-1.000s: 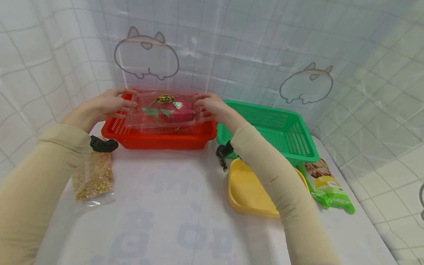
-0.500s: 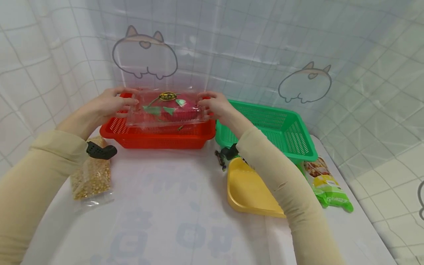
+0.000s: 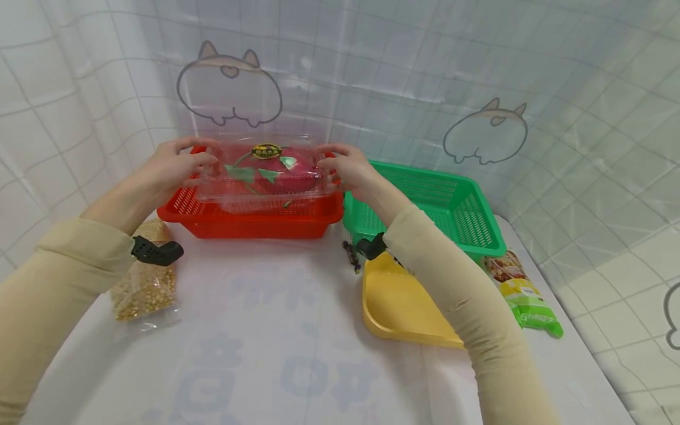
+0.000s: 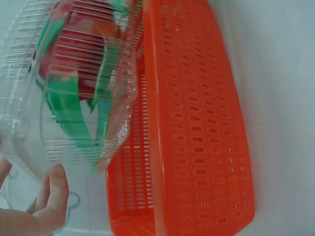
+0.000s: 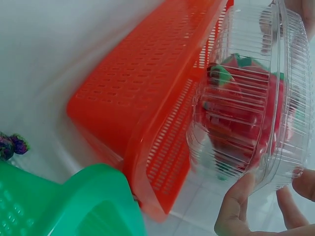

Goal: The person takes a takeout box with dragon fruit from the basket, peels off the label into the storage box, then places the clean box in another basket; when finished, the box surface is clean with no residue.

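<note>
A clear plastic clamshell box (image 3: 241, 190) with a dragon fruit (image 3: 294, 172) inside hangs over the red basket (image 3: 260, 229). On its lid is a black and gold label (image 3: 267, 151). My left hand (image 3: 177, 165) grips the box's left end by the rim, thumb and fingers curled on either side. The right hand (image 3: 347, 170) holds the opposite end the same way. In the left wrist view, the fruit's green scales (image 4: 66, 101) show through the ribbed plastic, and in the right wrist view the box (image 5: 231, 98) is close beside the basket's rim. The box hides much of the basket's inside.
A green basket (image 3: 475, 215) stands right of the red one, with a yellow tray (image 3: 398, 301) before it. A green and yellow food bag (image 3: 531, 301) lies at the far right, a bag of corn kernels (image 3: 146, 286) at the left. A small dark object (image 3: 350, 255) lies between.
Both hands have raised the box slightly, and more of its ribbed base now shows below the rim. It stays in both hands above the red basket.
</note>
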`<state>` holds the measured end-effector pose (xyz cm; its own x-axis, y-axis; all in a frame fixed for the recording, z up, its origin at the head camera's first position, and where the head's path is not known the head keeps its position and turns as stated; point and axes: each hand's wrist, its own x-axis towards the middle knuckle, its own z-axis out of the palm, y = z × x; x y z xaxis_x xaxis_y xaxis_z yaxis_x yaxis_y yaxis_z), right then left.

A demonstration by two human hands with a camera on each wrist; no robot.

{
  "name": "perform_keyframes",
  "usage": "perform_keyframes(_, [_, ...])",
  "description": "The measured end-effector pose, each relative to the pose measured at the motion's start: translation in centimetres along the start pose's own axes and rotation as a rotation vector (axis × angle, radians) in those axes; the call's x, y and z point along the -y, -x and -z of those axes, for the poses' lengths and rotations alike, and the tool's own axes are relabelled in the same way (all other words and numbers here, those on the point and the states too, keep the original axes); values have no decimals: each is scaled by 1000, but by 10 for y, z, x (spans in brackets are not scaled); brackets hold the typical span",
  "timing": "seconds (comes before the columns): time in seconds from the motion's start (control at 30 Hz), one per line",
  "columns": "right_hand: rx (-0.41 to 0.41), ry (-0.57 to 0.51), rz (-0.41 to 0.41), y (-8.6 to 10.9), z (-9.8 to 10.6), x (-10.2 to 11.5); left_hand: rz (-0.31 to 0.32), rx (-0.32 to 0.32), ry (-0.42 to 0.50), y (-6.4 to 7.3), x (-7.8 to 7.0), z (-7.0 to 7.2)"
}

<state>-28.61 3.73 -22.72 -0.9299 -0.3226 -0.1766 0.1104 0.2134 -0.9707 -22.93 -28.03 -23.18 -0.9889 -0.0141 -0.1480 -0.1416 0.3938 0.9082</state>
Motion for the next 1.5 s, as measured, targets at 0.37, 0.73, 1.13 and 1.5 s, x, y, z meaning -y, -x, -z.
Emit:
perform_keyframes(0.37, [50, -15, 24, 21, 1, 0, -55, -52, 6, 27, 0, -12])
perform_keyframes(0.73, [100, -27, 35, 48, -4, -5, -55, 37, 373, 54, 10, -14])
perform_keyframes(1.13, [106, -25, 25, 73, -8, -14, -123, 23, 424, 90, 33, -28])
perform_keyframes(1.5, [156, 21, 27, 101, -11, -29, -210, 21, 439, 112, 51, -38])
